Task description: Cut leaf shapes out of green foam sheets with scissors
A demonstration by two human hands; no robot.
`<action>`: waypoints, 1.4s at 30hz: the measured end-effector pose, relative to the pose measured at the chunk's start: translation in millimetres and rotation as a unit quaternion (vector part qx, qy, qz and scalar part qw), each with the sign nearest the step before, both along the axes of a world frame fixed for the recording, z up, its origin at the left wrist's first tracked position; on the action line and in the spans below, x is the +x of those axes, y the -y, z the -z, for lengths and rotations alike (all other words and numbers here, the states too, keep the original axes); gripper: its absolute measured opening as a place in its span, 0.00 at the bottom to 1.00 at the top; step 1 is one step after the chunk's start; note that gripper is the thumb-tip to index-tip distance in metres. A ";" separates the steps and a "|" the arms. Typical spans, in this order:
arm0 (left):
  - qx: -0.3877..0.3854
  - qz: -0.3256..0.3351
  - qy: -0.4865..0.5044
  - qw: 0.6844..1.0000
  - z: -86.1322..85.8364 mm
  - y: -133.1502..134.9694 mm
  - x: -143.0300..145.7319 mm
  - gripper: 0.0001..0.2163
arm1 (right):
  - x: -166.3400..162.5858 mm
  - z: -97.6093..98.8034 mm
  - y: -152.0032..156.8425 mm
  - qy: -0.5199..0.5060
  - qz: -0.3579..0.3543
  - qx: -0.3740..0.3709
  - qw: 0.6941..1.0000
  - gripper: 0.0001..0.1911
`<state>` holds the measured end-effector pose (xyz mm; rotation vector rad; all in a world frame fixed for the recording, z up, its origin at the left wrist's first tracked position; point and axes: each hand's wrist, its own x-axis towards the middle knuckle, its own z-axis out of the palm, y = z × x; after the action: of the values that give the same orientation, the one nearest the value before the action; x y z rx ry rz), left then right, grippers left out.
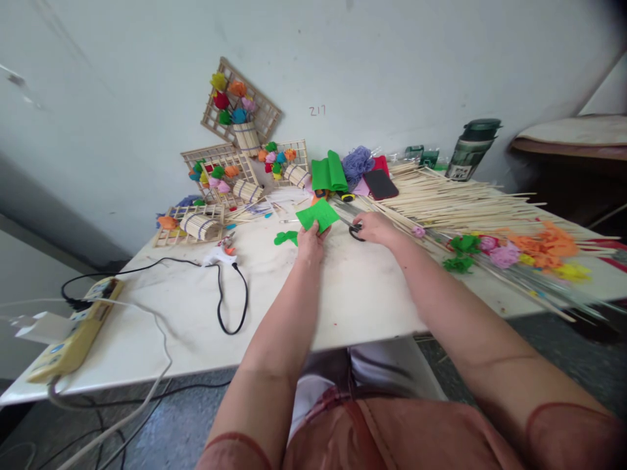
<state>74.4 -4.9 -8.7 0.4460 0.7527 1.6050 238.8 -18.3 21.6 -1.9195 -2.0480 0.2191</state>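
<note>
My left hand [311, 243] pinches a piece of bright green crepe paper [319, 214] between thumb and fingers, holding it just above the table. To its right, my right hand [375, 228] is closed around the dark handles of a pair of scissors [356, 232]. The scissor blades point toward the paper's right edge; whether they touch it I cannot tell. Beside my left hand, on its left, small cut green pieces [285, 237] lie on the table. Beyond the paper rests a larger folded green sheet [329, 172].
Bamboo lattice panels with paper flowers [241, 98] lean on the wall. Many thin sticks [441, 196] cover the right side, near crumpled paper flowers [504, 254]. A phone [381, 185], purple yarn [357, 162], a bottle [473, 150], a glue gun [219, 255] and a power strip [78, 333] are around.
</note>
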 end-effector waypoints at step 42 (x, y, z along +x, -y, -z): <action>0.073 0.236 -0.288 0.925 7.3 4.1 -2.5 0.14 | -8.3 15.9 -17.3 -0.525 0.002 0.079 0.847 0.25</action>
<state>71.9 -9.0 -16.0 1.1494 0.8760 1.0748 230.5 -1.0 5.7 -1.2178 -1.2396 0.8493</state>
